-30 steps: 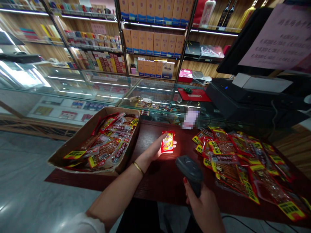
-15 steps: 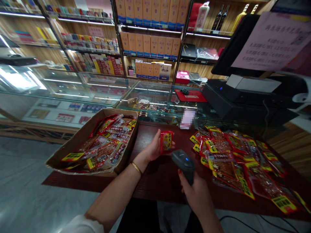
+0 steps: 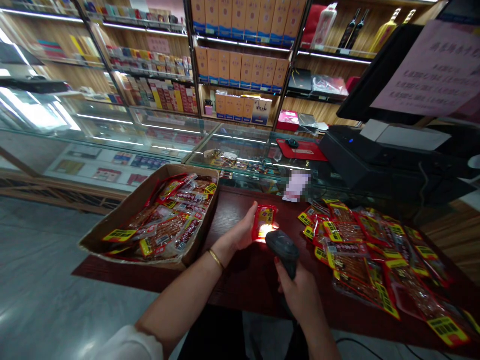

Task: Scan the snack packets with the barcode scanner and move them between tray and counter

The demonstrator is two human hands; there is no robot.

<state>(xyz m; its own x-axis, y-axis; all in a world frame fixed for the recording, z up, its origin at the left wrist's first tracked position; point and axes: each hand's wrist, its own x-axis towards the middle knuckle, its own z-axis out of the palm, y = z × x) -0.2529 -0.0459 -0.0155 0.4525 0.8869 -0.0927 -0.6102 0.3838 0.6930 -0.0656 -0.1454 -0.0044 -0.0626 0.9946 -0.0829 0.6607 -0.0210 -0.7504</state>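
Note:
My left hand [image 3: 245, 231] holds a small red snack packet [image 3: 265, 218] by its left side, thumb along the edge and fingers behind it. In my right hand [image 3: 298, 287] is a dark handheld barcode scanner [image 3: 284, 248], gripped round its handle. The scanner's head points at the packet from its lower right, and a bright patch of light falls on the packet's lower part. Left of my hands, a cardboard box [image 3: 183, 260] contains several red and yellow snack packets [image 3: 168, 227]. Further packets [image 3: 348, 255] lie in a loose pile on the right.
The dark red tabletop [image 3: 232, 200] carries the box and the pile. Behind stands a glass display counter [image 3: 150, 131] with a mouse [image 3: 291, 143] on a red mat. A black monitor [image 3: 378, 75] rises at the right. Cables hang below the table's right side.
A bright light now shows on the packet; the blue light on the scanner's head has gone out. Both hands keep their holds. The whole view has shifted slightly.

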